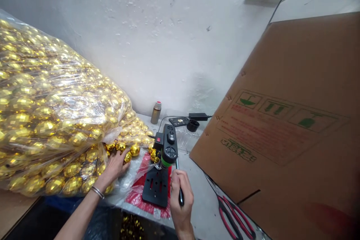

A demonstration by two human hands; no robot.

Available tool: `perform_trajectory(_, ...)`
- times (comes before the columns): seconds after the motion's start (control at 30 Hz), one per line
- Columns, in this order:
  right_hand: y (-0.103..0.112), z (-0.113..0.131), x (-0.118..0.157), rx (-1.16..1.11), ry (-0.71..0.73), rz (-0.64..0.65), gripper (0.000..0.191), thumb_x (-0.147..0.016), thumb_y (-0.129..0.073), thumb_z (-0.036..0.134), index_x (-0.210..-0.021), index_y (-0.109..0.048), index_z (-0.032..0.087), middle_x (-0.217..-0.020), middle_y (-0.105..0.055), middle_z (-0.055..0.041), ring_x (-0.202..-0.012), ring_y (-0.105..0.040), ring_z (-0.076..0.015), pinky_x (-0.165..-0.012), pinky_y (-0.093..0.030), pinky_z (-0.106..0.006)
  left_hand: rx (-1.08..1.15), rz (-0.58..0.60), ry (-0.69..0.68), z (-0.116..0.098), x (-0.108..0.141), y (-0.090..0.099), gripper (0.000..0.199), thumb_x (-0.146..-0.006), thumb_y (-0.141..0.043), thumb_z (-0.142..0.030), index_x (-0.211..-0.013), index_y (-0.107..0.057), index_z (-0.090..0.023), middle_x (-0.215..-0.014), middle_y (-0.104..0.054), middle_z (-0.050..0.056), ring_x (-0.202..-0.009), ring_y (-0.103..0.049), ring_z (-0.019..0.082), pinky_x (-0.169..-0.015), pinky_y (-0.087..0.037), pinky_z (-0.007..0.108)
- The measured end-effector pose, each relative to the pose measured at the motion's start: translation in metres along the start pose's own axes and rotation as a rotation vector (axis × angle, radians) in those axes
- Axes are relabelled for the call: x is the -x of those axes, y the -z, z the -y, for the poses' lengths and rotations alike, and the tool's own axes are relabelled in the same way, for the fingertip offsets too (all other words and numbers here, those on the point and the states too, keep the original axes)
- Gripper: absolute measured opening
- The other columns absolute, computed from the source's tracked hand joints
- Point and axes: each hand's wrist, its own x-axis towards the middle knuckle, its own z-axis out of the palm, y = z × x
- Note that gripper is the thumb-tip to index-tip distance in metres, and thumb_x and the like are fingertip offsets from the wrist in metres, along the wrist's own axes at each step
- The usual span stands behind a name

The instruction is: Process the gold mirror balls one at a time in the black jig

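My left hand [116,164] reaches among gold faceted balls at the mouth of a big clear bag [64,108]; its fingers rest over a gold ball [127,157]. Another gold ball [135,150] sits just right of the fingertips. My right hand [182,193] is closed round a thin dark tool [181,197], its shaft pointing up beside a black device [170,146]. That device stands on a black slotted plate [156,187] over red plastic [137,191], between my hands. Some gold pieces [153,155] lie behind it.
On the right leans a large cardboard box [281,120], with red-handled pliers [236,217] near its lower edge. A small bottle [156,112], a black ring [192,125] and a power adapter [198,116] stand by the wall.
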Motion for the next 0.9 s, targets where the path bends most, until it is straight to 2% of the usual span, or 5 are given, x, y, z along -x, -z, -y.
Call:
perform_trajectory(0.2, 0.005, 0.018, -0.029, 0.04, -0.083, 0.006, 0.03, -0.102, -0.044, 0.024, -0.073, -0.051, 0.022, -0.068, -0.05, 0.0028, -0.062, -0.049, -0.0108, -0.059, -0.041, -0.019, 0.768, -0.061, -0.094, -0.023, 0.024, -0.011, 0.057, -0.086, -0.061, -0.048, -0.135, -0.054, -0.021, -0.133, -0.062, 0.012, -0.125, -0.06, 0.03, -0.107, -0.048, 0.043)
perform_trajectory(0.33, 0.005, 0.022, -0.038, 0.069, -0.101, 0.013, 0.034, -0.102, -0.044, 0.027, -0.069, -0.048, 0.022, -0.065, -0.048, 0.0032, -0.059, -0.047, -0.0109, -0.056, -0.041, -0.02, 1.006, 0.079, -0.091, -0.055, 0.044, -0.03, 0.057, -0.084, -0.061, -0.048, -0.132, -0.051, -0.018, -0.121, -0.071, 0.01, -0.11, -0.068, 0.026, -0.098, -0.054, 0.039)
perform_trajectory(0.53, 0.006, 0.021, -0.033, 0.062, -0.059, 0.02, 0.033, -0.103, -0.042, 0.026, -0.071, -0.05, 0.022, -0.067, -0.05, 0.0026, -0.061, -0.049, -0.0114, -0.057, -0.042, -0.021, 0.809, 0.086, -0.195, -0.082, 0.048, -0.048, 0.054, -0.08, -0.064, -0.032, -0.131, -0.054, -0.021, -0.127, -0.07, 0.012, -0.115, -0.067, 0.029, -0.101, -0.052, 0.044)
perform_trajectory(0.7, 0.006, 0.02, -0.03, 0.059, -0.077, 0.03, 0.032, -0.103, -0.042, 0.026, -0.073, -0.051, 0.022, -0.068, -0.05, 0.0021, -0.062, -0.049, -0.0118, -0.058, -0.042, -0.021, 0.696, 0.066, -0.32, -0.092, 0.042, -0.047, 0.052, -0.076, -0.066, -0.023, -0.127, -0.059, -0.019, -0.125, -0.07, 0.014, -0.115, -0.067, 0.031, -0.101, -0.052, 0.046)
perform_trajectory(0.9, 0.007, 0.018, -0.027, 0.046, -0.085, 0.053, 0.03, -0.104, -0.042, 0.026, -0.076, -0.054, 0.021, -0.071, -0.053, 0.0016, -0.064, -0.051, -0.0119, -0.06, -0.043, -0.021, 0.617, 0.073, -0.339, -0.098, 0.038, -0.041, 0.05, -0.073, -0.069, -0.021, -0.122, -0.062, -0.019, -0.12, -0.071, 0.014, -0.108, -0.068, 0.031, -0.094, -0.054, 0.043)
